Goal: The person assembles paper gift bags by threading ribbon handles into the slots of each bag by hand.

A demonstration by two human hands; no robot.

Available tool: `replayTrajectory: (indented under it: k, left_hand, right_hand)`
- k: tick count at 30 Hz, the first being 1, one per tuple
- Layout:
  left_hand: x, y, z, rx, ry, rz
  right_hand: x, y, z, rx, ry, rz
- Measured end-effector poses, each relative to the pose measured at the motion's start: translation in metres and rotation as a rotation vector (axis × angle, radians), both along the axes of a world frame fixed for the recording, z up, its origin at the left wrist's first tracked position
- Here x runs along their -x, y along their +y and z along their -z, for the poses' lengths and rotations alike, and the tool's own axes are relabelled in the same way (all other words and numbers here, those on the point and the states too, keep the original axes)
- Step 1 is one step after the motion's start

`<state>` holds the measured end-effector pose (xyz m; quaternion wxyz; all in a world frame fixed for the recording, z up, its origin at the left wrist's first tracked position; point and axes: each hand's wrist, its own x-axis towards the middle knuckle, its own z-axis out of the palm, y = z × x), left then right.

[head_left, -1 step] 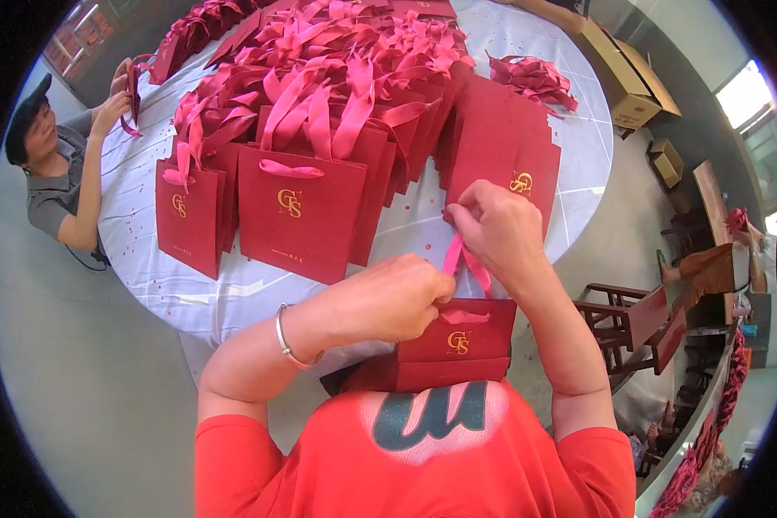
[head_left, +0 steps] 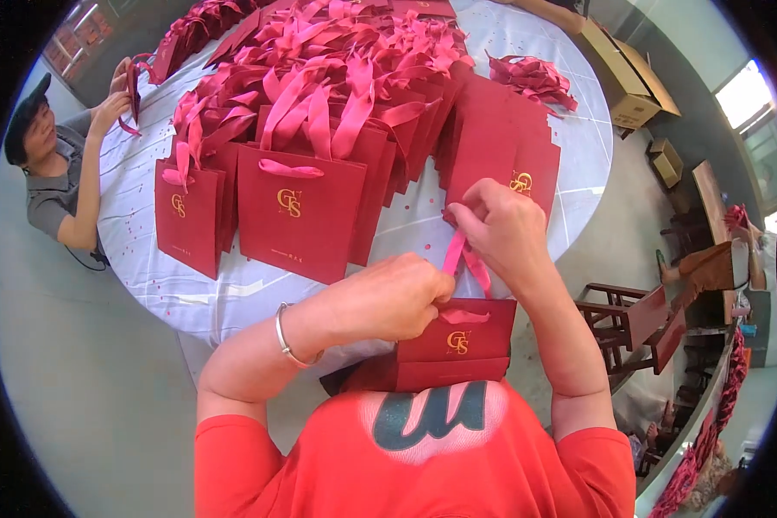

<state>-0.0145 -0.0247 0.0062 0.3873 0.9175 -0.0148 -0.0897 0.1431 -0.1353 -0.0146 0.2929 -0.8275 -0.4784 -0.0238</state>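
The right hand [head_left: 502, 226] pinches a glossy pink satin ribbon [head_left: 451, 254] above a dark-red paper gift bag [head_left: 419, 345] with a gold emblem. The left hand [head_left: 397, 298] is curled beside the ribbon; its fingertips are hidden, so whether it grips cannot be told. The bag lies below both hands, against the red shirt [head_left: 319, 470], which hides its lower end; its inside is out of sight. Upright red paper bags with pink handles [head_left: 298, 216] crowd the round, white-covered surface [head_left: 233, 298], the farthest cut off above. An open brown cardboard box [head_left: 617, 82] stands beyond, contents unclear.
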Motion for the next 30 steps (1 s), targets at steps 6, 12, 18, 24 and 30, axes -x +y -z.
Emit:
replayTrajectory:
  k: [6, 12, 18, 24, 30]
  left_hand:
    - [0.001, 0.001, 0.004, 0.018, -0.003, -0.013]
    - [-0.001, 0.001, 0.003, 0.031, 0.028, -0.035]
    - [-0.004, 0.003, 0.005, 0.075, 0.018, -0.016]
    - [-0.003, 0.003, 0.007, 0.090, 0.008, -0.016]
    - [-0.004, 0.001, 0.007, 0.075, 0.022, -0.032]
  right_hand:
    - [-0.006, -0.032, -0.003, -0.126, 0.520, 0.031]
    - [-0.003, -0.071, -0.008, -0.043, 0.722, -0.119]
    - [0.012, -0.090, -0.009, -0.053, 0.557, -0.304]
    - [0.020, -0.092, -0.006, -0.103, 0.491, -0.290]
    - [0.024, -0.090, -0.008, -0.129, 0.295, -0.341]
